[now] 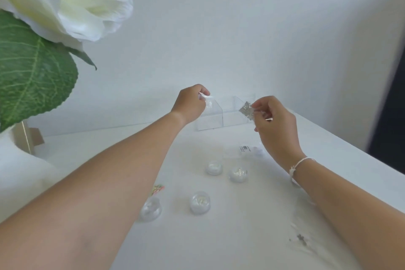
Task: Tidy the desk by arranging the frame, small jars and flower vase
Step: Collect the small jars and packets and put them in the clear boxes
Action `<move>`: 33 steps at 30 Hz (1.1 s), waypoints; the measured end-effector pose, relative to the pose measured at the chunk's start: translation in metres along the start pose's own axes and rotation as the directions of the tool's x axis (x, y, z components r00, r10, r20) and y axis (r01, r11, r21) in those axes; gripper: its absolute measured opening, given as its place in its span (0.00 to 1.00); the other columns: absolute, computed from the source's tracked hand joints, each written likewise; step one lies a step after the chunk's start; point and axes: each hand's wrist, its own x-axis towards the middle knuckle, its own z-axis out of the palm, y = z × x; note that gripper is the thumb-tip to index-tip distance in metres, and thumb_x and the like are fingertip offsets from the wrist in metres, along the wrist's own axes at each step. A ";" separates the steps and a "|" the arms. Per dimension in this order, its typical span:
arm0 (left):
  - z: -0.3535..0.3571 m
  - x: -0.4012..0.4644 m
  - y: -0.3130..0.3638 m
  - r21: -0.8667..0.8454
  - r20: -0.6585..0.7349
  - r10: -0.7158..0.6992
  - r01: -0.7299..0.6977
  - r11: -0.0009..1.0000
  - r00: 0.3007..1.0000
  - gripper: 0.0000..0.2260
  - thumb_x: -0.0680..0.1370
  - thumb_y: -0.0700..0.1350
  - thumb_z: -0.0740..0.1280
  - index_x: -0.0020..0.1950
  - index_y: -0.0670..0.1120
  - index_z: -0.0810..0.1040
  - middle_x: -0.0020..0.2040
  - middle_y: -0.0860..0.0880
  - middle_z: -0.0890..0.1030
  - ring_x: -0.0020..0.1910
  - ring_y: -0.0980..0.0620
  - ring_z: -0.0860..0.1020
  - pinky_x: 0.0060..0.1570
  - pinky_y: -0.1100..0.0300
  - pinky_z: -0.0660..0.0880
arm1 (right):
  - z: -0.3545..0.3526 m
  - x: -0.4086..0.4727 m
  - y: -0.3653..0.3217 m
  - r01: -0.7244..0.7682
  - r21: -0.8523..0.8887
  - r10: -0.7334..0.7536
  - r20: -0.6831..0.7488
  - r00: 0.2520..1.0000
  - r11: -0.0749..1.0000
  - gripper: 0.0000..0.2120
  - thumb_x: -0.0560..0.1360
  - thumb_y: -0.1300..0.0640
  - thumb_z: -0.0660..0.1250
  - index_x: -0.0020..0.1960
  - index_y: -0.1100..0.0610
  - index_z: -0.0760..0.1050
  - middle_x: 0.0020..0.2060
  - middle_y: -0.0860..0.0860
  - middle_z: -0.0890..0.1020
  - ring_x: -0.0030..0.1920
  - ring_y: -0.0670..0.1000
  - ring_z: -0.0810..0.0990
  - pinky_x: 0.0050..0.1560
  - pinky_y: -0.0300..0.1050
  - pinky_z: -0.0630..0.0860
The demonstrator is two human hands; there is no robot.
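Note:
Several small clear jars stand on the white desk: one jar (214,167) and another jar (238,174) in the middle, a third jar (200,202) nearer me, and a jar (151,208) partly hidden by my left forearm. My left hand (190,103) pinches a small clear packet (206,99) above a clear acrylic organiser (215,119) at the back. My right hand (274,120) pinches a small packet of silver glitter (246,108) beside the organiser. A large white flower (65,0) with a green leaf (30,72) fills the upper left. A gold frame (25,136) stands behind it.
A clear packet with a label (247,149) lies flat under my right wrist. A colourful small item (158,188) peeks out beside my left forearm. Dark specks (301,239) lie on the desk at the lower right. The desk's right edge (350,144) runs diagonally, with a dark gap beyond.

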 end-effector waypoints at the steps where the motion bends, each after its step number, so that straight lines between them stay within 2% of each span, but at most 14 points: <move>1: 0.003 0.003 -0.002 0.006 0.010 -0.006 0.006 1.000 1.000 0.14 0.74 0.36 0.55 0.52 0.45 0.76 0.48 0.47 0.75 0.42 0.49 0.74 0.31 0.65 0.68 | 0.001 -0.001 0.000 0.008 -0.006 -0.008 0.007 1.000 1.000 0.14 0.73 0.66 0.58 0.40 0.48 0.71 0.34 0.42 0.74 0.36 0.46 0.74 0.46 0.51 0.78; 5: 0.009 0.009 -0.012 0.032 0.035 -0.018 0.017 0.999 0.999 0.14 0.76 0.36 0.54 0.53 0.45 0.77 0.50 0.45 0.76 0.45 0.48 0.74 0.34 0.66 0.68 | 0.002 -0.002 0.003 0.020 -0.026 -0.019 0.019 1.000 0.999 0.18 0.73 0.67 0.58 0.37 0.44 0.70 0.34 0.39 0.75 0.36 0.44 0.74 0.45 0.46 0.76; 7: 0.009 0.009 -0.013 0.045 0.048 -0.018 0.016 0.999 0.999 0.14 0.76 0.37 0.54 0.55 0.45 0.77 0.52 0.46 0.76 0.46 0.48 0.74 0.37 0.64 0.68 | 0.001 -0.003 0.005 0.026 -0.035 -0.025 0.024 0.999 0.999 0.17 0.73 0.67 0.58 0.38 0.45 0.71 0.34 0.39 0.74 0.36 0.43 0.74 0.45 0.46 0.76; 9: 0.009 0.006 -0.014 0.057 0.062 -0.010 0.007 0.998 0.998 0.14 0.77 0.38 0.55 0.57 0.46 0.77 0.54 0.47 0.76 0.49 0.49 0.74 0.44 0.63 0.68 | 0.001 -0.003 0.004 0.034 -0.043 -0.032 0.026 0.999 0.999 0.14 0.73 0.67 0.57 0.41 0.49 0.73 0.34 0.39 0.74 0.37 0.45 0.74 0.47 0.48 0.77; 13: 0.000 -0.010 -0.015 0.073 0.037 0.025 -0.028 0.997 0.999 0.16 0.76 0.39 0.58 0.61 0.48 0.75 0.62 0.48 0.75 0.55 0.50 0.73 0.52 0.63 0.67 | 0.000 -0.005 0.002 0.047 -0.058 -0.045 0.033 0.998 0.997 0.12 0.73 0.67 0.58 0.42 0.52 0.74 0.34 0.39 0.74 0.37 0.47 0.74 0.49 0.50 0.77; 15: -0.009 -0.026 -0.017 0.005 -0.005 0.017 -0.017 1.000 1.000 0.15 0.76 0.40 0.59 0.60 0.49 0.76 0.62 0.49 0.76 0.53 0.51 0.74 0.52 0.63 0.67 | 0.000 -0.006 0.001 0.056 -0.078 -0.053 0.048 0.997 0.995 0.12 0.73 0.67 0.58 0.43 0.52 0.75 0.33 0.39 0.74 0.37 0.48 0.74 0.49 0.51 0.77; 18: -0.030 -0.058 -0.019 -0.086 -0.002 -0.023 0.023 0.996 1.000 0.12 0.76 0.42 0.60 0.56 0.53 0.77 0.56 0.53 0.77 0.44 0.55 0.75 0.40 0.69 0.70 | 0.000 -0.010 -0.003 0.057 -0.106 -0.051 0.061 0.997 0.993 0.12 0.73 0.67 0.58 0.43 0.53 0.75 0.33 0.39 0.73 0.38 0.50 0.74 0.50 0.53 0.78; 20: -0.046 -0.081 -0.022 -0.102 0.093 -0.060 0.070 0.992 0.994 0.11 0.76 0.43 0.61 0.54 0.54 0.77 0.52 0.53 0.77 0.40 0.59 0.74 0.37 0.69 0.70 | 0.000 -0.012 -0.006 0.065 -0.121 -0.057 0.071 0.996 0.990 0.12 0.73 0.67 0.58 0.43 0.53 0.76 0.34 0.40 0.74 0.39 0.51 0.75 0.50 0.53 0.78; 22: -0.063 -0.102 -0.025 -0.087 0.208 -0.088 0.108 0.990 0.974 0.10 0.76 0.44 0.62 0.52 0.55 0.78 0.51 0.52 0.78 0.42 0.61 0.75 0.39 0.66 0.71 | 0.001 -0.015 -0.011 0.080 -0.139 -0.069 0.080 0.994 0.987 0.12 0.73 0.68 0.58 0.44 0.54 0.76 0.34 0.39 0.73 0.40 0.55 0.77 0.49 0.51 0.77; 25: -0.084 -0.125 -0.027 -0.081 0.364 -0.125 0.165 0.983 0.923 0.12 0.74 0.41 0.62 0.49 0.58 0.78 0.50 0.54 0.79 0.43 0.63 0.75 0.38 0.67 0.71 | 0.003 -0.018 -0.015 0.088 -0.157 -0.072 0.099 0.992 0.984 0.12 0.73 0.68 0.57 0.46 0.57 0.77 0.34 0.39 0.73 0.41 0.56 0.77 0.45 0.45 0.74; 29: -0.097 -0.139 -0.028 0.077 0.518 -0.216 0.207 0.975 0.828 0.15 0.72 0.37 0.61 0.50 0.55 0.79 0.49 0.53 0.76 0.39 0.60 0.73 0.30 0.73 0.68 | 0.012 -0.011 -0.022 0.073 -0.182 -0.057 0.094 0.994 0.981 0.14 0.72 0.69 0.56 0.47 0.58 0.78 0.34 0.39 0.72 0.42 0.56 0.78 0.40 0.36 0.70; 31: -0.098 -0.139 -0.027 0.173 0.578 -0.253 0.186 0.967 0.776 0.14 0.72 0.39 0.65 0.53 0.55 0.78 0.50 0.53 0.74 0.38 0.59 0.72 0.33 0.70 0.67 | 0.018 -0.001 -0.024 0.056 -0.190 -0.038 0.100 0.994 0.980 0.15 0.71 0.69 0.55 0.46 0.58 0.78 0.33 0.39 0.72 0.40 0.55 0.77 0.38 0.33 0.70; 33: -0.098 -0.137 -0.026 0.231 0.608 -0.290 0.185 0.955 0.739 0.15 0.70 0.43 0.70 0.54 0.57 0.76 0.52 0.54 0.73 0.40 0.60 0.72 0.36 0.67 0.68 | 0.028 0.010 -0.024 0.033 -0.198 -0.006 0.135 0.991 0.980 0.15 0.71 0.69 0.54 0.46 0.58 0.78 0.32 0.40 0.72 0.38 0.53 0.75 0.38 0.37 0.74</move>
